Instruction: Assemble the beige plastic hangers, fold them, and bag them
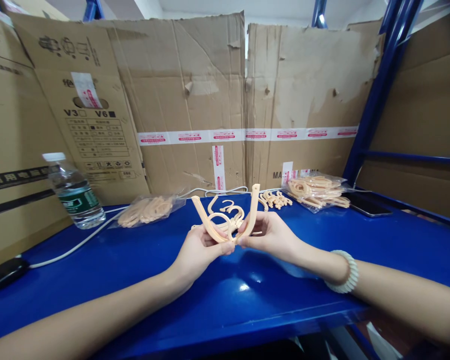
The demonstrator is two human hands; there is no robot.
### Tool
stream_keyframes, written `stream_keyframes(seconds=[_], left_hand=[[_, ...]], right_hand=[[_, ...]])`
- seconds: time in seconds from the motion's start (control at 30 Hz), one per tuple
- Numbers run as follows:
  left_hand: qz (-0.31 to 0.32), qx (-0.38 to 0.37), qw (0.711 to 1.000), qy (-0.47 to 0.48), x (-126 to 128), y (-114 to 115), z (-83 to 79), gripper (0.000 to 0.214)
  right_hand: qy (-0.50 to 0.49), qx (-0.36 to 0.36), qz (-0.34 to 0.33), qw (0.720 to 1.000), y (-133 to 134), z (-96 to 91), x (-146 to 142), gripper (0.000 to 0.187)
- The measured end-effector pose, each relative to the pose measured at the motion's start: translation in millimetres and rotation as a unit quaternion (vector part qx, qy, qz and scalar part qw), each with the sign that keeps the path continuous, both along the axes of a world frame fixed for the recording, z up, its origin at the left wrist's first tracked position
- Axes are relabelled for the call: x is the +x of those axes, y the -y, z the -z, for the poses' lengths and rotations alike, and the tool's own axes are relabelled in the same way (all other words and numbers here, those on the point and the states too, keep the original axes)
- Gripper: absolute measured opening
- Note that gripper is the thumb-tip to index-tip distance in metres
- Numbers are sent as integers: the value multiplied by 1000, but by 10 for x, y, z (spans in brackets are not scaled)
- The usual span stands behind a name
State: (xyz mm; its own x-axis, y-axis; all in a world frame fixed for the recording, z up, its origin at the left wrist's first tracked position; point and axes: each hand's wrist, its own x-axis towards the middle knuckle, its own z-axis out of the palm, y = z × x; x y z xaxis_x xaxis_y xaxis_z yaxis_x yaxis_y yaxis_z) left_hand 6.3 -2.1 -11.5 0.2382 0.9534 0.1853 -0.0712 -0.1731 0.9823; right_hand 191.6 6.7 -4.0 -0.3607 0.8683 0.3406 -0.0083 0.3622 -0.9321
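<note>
Blue table (210,310): right of the bottle (74,195), I have left fingers (222,249) and right fingers (253,242) gripping curved beige pieces (254,210), ends close together.

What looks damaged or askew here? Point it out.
The cardboard backing behind the blue tabletop looks damaged: it is creased, with small torn flaps and scuffed patches. The water bottle at the left appears to lean, though that may be lens distortion.

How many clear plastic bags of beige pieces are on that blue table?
2: one clear plastic bag of beige pieces near the green-labelled water bottle, another bag beside the flat black phone. Others might be hidden underneath.
</note>
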Motion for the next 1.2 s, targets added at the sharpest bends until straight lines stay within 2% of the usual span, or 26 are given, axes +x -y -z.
stream_keyframes(seconds=[0.2,0.33,0.47,0.53,0.6,0.67,0.73,0.83,0.93,1.03,1.2], left_hand=[[-15,8,1000,14,-31,-28,-127,33],[-20,-4,998,61,-142,-145,-262,30],[-17,-42,994,99,-268,-295,-358,24],[-21,-50,994,97,-323,-363,-391,21],[1,-50,997,60,-385,-422,-425,19],[37,-40,998,-18,-458,-471,-460,17],[59,0,990,-128,-533,-512,-488,17],[87,102,945,-300,-615,-559,-492,15],[121,241,867,-418,-639,-582,-451,15],[137,361,788,-480,-628,-578,-405,12],[130,415,729,-528,-606,-539,-389,14]], right_hand=[[40,-5,-32,999,-70,-229,166,31],[112,54,-38,992,-200,-440,459,31],[210,122,-14,970,-327,-571,706,33],[262,166,11,951,-371,-601,777,30],[330,236,44,913,-402,-613,819,23],[389,296,60,870,-418,-613,837,15],[425,311,45,849,-422,-606,838,11],[454,290,-6,842,-420,-582,829,10],[480,265,-53,835,-432,-538,822,10],[502,228,-68,831,-447,-488,813,12],[523,209,-78,823,-434,-456,777,8]])
